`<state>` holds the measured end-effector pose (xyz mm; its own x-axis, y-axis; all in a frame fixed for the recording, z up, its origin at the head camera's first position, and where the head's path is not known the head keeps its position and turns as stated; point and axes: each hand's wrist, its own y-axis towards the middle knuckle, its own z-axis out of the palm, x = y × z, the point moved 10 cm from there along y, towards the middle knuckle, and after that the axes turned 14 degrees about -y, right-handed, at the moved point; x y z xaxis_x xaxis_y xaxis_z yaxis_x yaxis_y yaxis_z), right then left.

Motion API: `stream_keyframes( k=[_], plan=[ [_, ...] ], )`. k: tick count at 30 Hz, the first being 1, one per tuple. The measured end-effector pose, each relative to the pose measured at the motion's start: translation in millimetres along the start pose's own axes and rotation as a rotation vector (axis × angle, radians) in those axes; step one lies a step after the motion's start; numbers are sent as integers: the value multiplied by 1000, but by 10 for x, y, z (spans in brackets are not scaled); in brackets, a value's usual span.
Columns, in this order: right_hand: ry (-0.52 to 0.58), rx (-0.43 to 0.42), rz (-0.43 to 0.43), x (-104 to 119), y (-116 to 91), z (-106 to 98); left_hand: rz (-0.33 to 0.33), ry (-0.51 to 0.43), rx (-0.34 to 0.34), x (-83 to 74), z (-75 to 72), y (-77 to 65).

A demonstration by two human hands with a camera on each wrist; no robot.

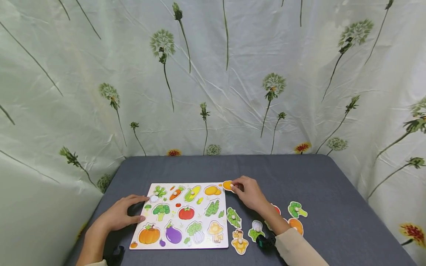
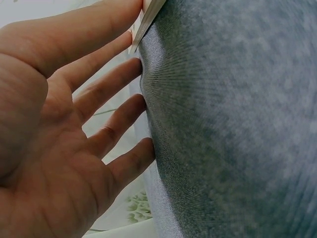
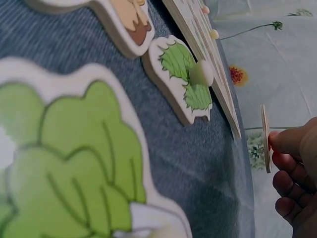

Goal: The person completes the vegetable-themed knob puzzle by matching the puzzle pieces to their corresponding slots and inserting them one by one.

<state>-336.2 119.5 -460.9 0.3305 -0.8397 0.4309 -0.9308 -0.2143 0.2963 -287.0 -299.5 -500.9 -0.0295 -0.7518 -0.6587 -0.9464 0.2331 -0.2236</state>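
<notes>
Apparently steadying the vegetable puzzle board (image 1: 186,245), the left hand (image 1: 121,213) lies spread against its left edge, while the right hand (image 1: 250,193) pinches the potato piece (image 1: 227,185) — likely to keep its outline free — at the upper-right corner.

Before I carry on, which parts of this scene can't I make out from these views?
- Held piece: right end behind the right hand in the head view; edge-on in the right wrist view, hiding its picture.
- Red piece: partly behind the right forearm, head view.
- Orange piece: partly behind the right sleeve, head view.
- Board: mostly cut off by the left wrist view's top edge.
</notes>
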Motion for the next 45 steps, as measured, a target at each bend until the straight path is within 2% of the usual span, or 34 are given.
stream_keyframes(
  k=[5,11,27,45],
  plan=[
    [-1,28,-8,80,61,54,-5,-3,-9,13,-19,-20],
    [20,37,-64,207,109,101,6,-11,-16,12,-25,-37],
    [64,78,-104,448,153,268,34,-7,-20,-15,-8,-31],
    [54,160,-95,508,222,493,16,-3,-20,-8,8,-24]
  ],
)
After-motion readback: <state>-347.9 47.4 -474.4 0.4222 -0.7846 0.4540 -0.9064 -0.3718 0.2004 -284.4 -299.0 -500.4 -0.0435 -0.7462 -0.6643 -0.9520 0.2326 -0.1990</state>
